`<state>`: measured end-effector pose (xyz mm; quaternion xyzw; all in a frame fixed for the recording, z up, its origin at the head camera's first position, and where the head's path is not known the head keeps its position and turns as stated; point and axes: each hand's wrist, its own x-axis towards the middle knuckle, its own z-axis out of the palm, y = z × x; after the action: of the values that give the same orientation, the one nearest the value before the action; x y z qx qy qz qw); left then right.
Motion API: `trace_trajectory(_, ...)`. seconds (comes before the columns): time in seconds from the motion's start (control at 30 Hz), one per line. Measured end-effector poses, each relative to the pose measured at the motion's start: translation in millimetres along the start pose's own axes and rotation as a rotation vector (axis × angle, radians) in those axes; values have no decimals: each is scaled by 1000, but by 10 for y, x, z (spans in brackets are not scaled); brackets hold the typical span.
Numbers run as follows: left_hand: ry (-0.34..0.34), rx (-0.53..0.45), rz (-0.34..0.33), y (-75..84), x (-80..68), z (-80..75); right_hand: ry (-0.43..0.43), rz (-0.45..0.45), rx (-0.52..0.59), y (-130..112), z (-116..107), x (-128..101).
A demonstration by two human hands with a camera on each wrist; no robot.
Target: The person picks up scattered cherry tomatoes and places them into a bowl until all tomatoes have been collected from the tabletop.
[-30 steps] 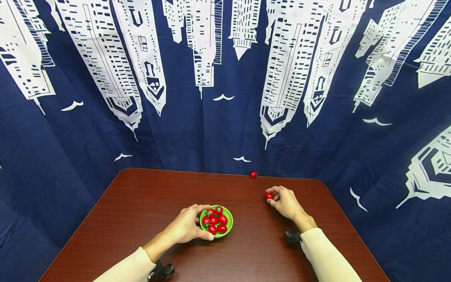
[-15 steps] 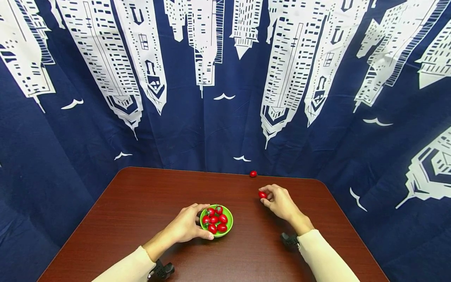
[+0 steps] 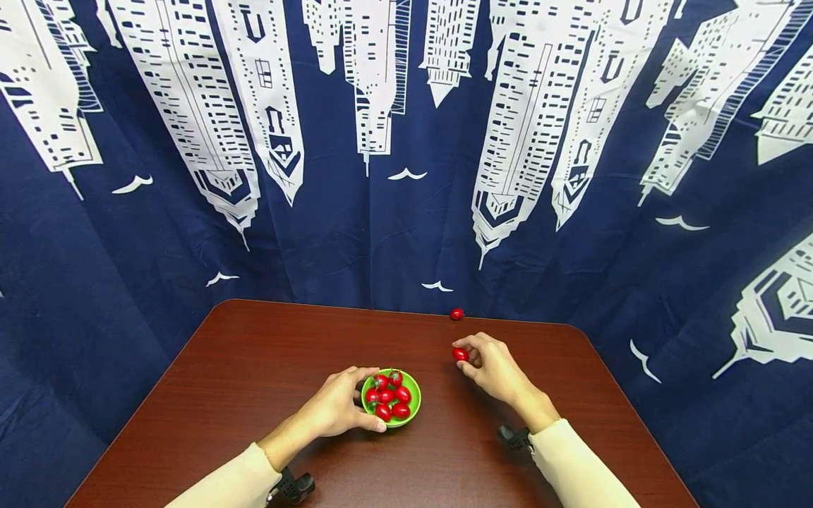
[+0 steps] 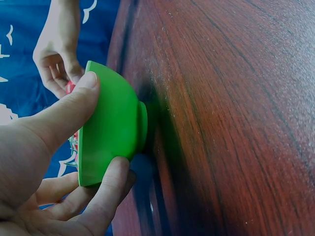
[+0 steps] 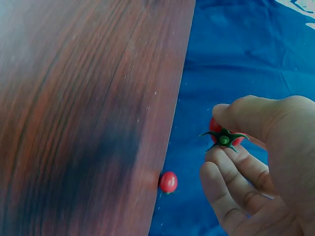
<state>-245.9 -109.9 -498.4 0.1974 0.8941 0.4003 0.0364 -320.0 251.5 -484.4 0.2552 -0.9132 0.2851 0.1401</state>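
My left hand (image 3: 333, 407) grips a small green bowl (image 4: 110, 123) from its left side, thumb on the near part of the wall and fingers round the far part. Several red cherry tomatoes (image 3: 386, 396) lie in the bowl, some with green stems. To the right, my right hand (image 3: 498, 370) pinches one cherry tomato (image 3: 460, 354) between thumb and fingertips, above the table. In the right wrist view, this tomato's green star-shaped calyx (image 5: 224, 139) faces the camera. Whether the bowl's foot touches the table, I cannot tell.
Another cherry tomato (image 3: 456, 314) lies at the far edge of the brown wooden table (image 3: 286, 346). Behind the table hangs a dark blue cloth (image 3: 330, 240) with white buildings and birds. A black wrist device (image 3: 293, 487) sits beneath the left sleeve.
My right hand has moved left toward the bowl, carrying the cherry tomato in its pinch. The left hand and the bowl have stayed in place.
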Motion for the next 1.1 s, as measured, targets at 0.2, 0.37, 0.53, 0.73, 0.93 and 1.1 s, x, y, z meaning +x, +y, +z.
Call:
trace_trajectory(0.2,-4,-3,0,-2,-1,-1,6,-52,9,-144,34,-14)
trace_trajectory(0.37,-6,1,3,9,14,-2,10,-87,7,-275,38,-13)
trace_trajectory(0.53,-4,-7,-6,19,14,6,-16,-120,10,-410,55,3)
trace_trajectory(0.73,-4,-13,-11,21,5,9,-34,-169,-5,-546,92,-3)
trace_trajectory(0.93,-7,-10,-17,18,5,1,-72,-196,6,-677,121,-18)
trace_trajectory(1.1,-6,6,-18,15,14,-3,-101,-207,17,-783,149,-16)
